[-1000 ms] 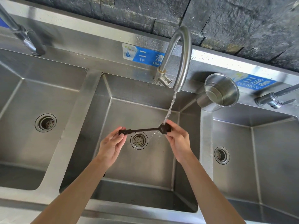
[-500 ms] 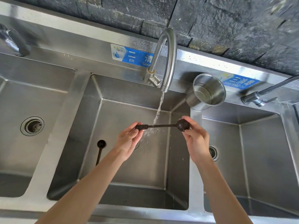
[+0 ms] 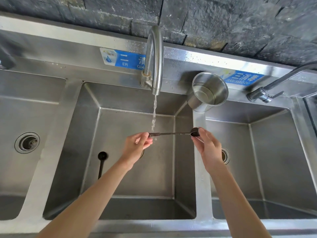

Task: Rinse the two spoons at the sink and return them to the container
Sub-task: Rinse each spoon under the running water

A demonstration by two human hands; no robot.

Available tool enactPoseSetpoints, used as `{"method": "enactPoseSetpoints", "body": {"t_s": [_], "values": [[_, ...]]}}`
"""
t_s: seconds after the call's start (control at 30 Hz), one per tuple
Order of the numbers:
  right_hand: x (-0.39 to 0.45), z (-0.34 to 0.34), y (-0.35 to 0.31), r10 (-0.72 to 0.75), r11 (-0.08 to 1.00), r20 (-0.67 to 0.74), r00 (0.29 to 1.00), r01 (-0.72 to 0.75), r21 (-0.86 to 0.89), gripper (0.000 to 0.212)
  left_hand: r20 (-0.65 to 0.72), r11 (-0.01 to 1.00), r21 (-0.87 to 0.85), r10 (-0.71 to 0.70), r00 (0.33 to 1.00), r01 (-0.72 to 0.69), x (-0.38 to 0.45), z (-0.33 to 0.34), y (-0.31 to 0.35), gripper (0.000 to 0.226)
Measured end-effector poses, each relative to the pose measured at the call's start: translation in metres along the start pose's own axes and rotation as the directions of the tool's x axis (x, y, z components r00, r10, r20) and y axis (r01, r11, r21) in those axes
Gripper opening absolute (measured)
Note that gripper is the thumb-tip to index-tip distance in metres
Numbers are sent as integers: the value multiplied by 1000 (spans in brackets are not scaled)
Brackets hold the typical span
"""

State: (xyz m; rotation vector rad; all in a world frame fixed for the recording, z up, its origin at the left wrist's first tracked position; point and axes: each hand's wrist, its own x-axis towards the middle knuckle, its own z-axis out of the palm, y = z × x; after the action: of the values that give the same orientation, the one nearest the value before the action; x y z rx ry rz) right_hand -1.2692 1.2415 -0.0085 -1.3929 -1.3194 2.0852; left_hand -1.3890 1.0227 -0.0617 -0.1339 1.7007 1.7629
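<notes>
Dark slim long-handled spoon [image 3: 173, 133] is being held level across the middle basin, water stream [image 3: 153, 117] from the curved steel tap [image 3: 155, 57] hitting the handle just beside the left fingertips. Left hand [image 3: 137, 148] is pinching the handle end, fingers together on it; right hand [image 3: 208, 150] is clamping thumb and fingers on the bowl end. Second dark spoon [image 3: 101, 164] is lying on the sink [image 3: 120, 208] floor, below and left of the left hand. Round steel container [image 3: 208, 91], open and upright, is sitting beyond the right fingers on the back ledge. Best sliding the spoon leftward so the bowl gets rinsed too. Basin divider is directly under the right hand; open room above it toward the container.
</notes>
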Motion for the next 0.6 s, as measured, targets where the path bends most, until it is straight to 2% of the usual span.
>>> {"method": "enactPoseSetpoints", "body": {"t_s": [0.2, 0.33, 0.6], "values": [[4, 30, 23, 140, 975, -148, 979, -162, -150, 15, -205, 984, 167, -33, 978, 68, -1, -25, 6, 22], [2, 55, 37, 221, 943, -147, 964, -250, -221, 11, -255, 982, 179, -8, 967, 55, -7, -53, 17, 19], [-9, 96, 66, 287, 901, -61, 956, -291, -323, 25, -389, 994, 110, 49, 920, -6, -26, -100, 36, 16]]}}
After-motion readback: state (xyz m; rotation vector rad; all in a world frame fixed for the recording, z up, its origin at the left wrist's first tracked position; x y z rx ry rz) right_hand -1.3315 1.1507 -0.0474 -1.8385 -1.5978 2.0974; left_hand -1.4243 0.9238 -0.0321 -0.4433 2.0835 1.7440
